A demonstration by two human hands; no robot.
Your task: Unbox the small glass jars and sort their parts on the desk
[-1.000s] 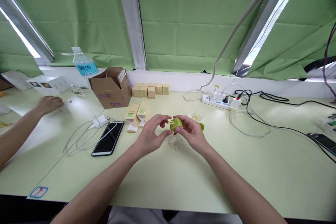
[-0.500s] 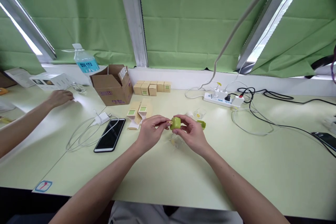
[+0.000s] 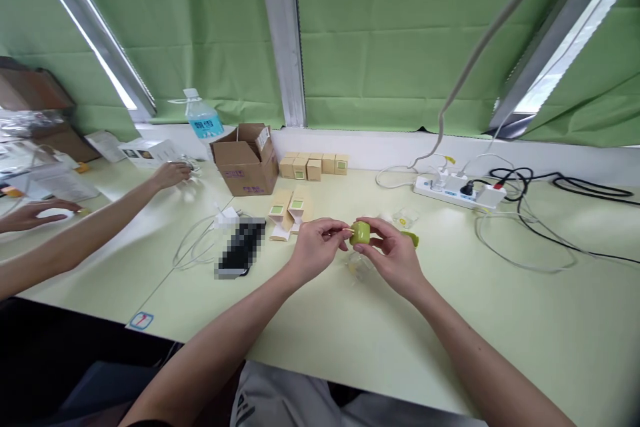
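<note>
My right hand (image 3: 397,259) grips a small, glossy, rounded green case (image 3: 361,233) between thumb and fingers, above the table. From the left, my left hand (image 3: 319,247) pinches a thin pale stick (image 3: 349,230) whose far end meets the case's left side; whether it goes inside I cannot tell. Partly behind my right hand lies another green piece (image 3: 413,239), like a cover. Below the case rests a clear plastic piece (image 3: 359,267), and a second clear plastic piece (image 3: 405,217) with a yellow spot lies beyond my right hand.
Two opened small cartons (image 3: 287,217) and a phone (image 3: 243,247) with a white cable lie to the left. Behind stand a cardboard box (image 3: 245,170), several small cartons (image 3: 314,169) and a water bottle (image 3: 204,119). A power strip (image 3: 450,195) sits back right. A co-worker's hands (image 3: 173,175) are at far left.
The view has swung left, so the scene sits further right. A co-worker's second hand now shows at far left. My hands keep the same hold on the case and stick.
</note>
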